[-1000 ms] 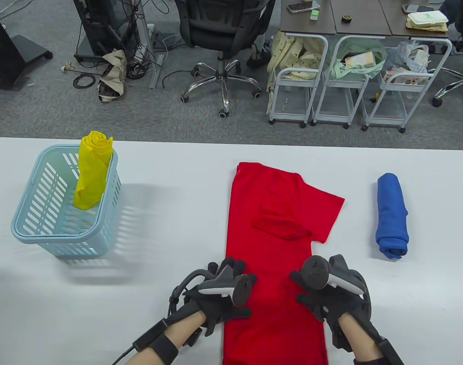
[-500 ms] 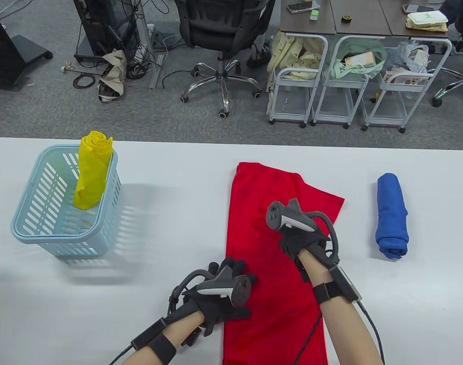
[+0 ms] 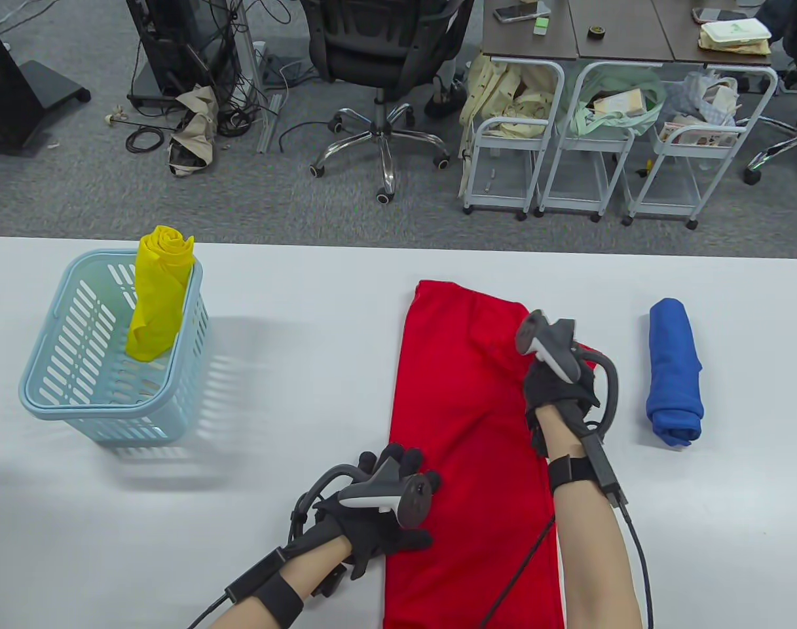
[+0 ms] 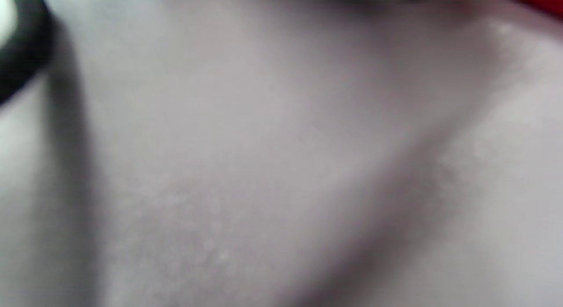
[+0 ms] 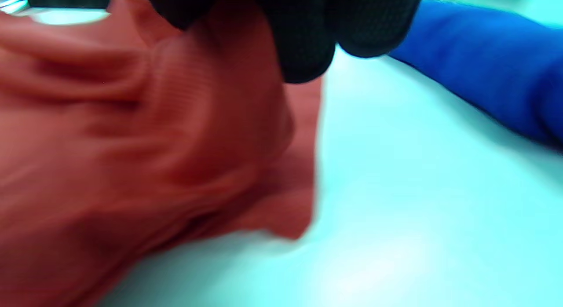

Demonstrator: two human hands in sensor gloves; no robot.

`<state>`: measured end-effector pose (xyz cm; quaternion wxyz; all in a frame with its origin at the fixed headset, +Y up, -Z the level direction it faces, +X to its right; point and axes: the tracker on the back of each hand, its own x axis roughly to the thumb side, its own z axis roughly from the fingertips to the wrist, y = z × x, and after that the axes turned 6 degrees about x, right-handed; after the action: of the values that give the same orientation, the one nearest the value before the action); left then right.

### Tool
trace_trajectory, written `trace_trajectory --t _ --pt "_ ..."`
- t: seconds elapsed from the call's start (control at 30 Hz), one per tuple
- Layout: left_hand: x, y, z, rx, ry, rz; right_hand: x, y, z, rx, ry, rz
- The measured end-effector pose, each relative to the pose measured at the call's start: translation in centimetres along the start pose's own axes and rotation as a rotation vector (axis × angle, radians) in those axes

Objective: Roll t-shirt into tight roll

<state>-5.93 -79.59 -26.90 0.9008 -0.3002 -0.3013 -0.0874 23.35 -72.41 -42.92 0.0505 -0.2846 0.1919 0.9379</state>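
Hands: right point(image 3: 558, 386) grips red t-shirt point(image 3: 463, 419) sleeve, left point(image 3: 378, 517) presses hem.

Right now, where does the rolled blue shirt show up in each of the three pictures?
Table view: the blue rolled t-shirt lies on the white table's right side, apart from the red t-shirt.
Left wrist view: not in it.
Right wrist view: upper right corner.
Shared landmark: the red t-shirt's sleeve beside the right hand.
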Motion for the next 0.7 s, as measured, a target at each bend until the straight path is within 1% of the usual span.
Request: trace_trajectory --t 0.03,0.07,0.1,0.17,0.2,0.27,0.33,0.37,0.4,0.43,0.47,0.53,0.57,0.63,0.7 --pt "0.0 0.0 0.0 -0.001 0.000 0.000 -1.6 0.1 -0.7 0.028 0.084 -0.033" --pt "0.0 0.0 0.0 -0.003 0.000 0.001 -2.9 0.4 -1.2 0.048 0.134 -0.051" --pt "0.0 0.0 0.0 -0.004 0.000 0.001 -4.0 0.8 -1.7 0.071 0.172 -0.050" --pt "0.0 0.0 0.0 -0.005 0.000 0.001 -5.1 1.1 -1.8 0.056 0.196 -0.010" --pt "0.0 0.0 0.0 -0.006 0.000 0.000 -5.2 1.1 -1.6 0.056 0.181 -0.009" --pt "0.0 0.0 0.0 -0.007 -0.001 0.000 -4.7 0.9 -0.9 0.044 0.108 -0.040" --pt "0.0 0.0 0.0 -0.008 -0.001 0.001 -3.1 0.6 0.6 0.006 -0.039 -0.064" --pt "0.0 0.0 0.0 -0.008 -0.001 0.001 -2.5 0.7 1.0 0.006 -0.101 -0.058" --pt "0.0 0.0 0.0 -0.008 -0.001 0.000 -1.1 1.2 1.8 0.044 -0.266 -0.028" --pt "0.0 0.0 0.0 -0.008 -0.001 0.001 -0.4 1.6 2.1 0.067 -0.299 -0.004" --pt "0.0 0.0 0.0 -0.009 -0.001 0.002 0.5 2.5 2.5 0.114 -0.352 0.027" --pt "0.0 -0.1 0.0 -0.010 -0.002 0.003 1.4 4.0 2.3 0.208 -0.362 0.057" --pt "0.0 -0.1 0.0 -0.011 -0.001 0.005 1.5 4.9 1.6 0.232 -0.321 0.081" --pt "0.0 -0.1 0.0 -0.014 -0.002 0.008 1.0 5.6 0.0 0.236 -0.246 0.093" --pt "0.0 -0.2 0.0 -0.018 -0.003 0.009 0.1 5.7 -1.5 0.244 -0.190 0.043"
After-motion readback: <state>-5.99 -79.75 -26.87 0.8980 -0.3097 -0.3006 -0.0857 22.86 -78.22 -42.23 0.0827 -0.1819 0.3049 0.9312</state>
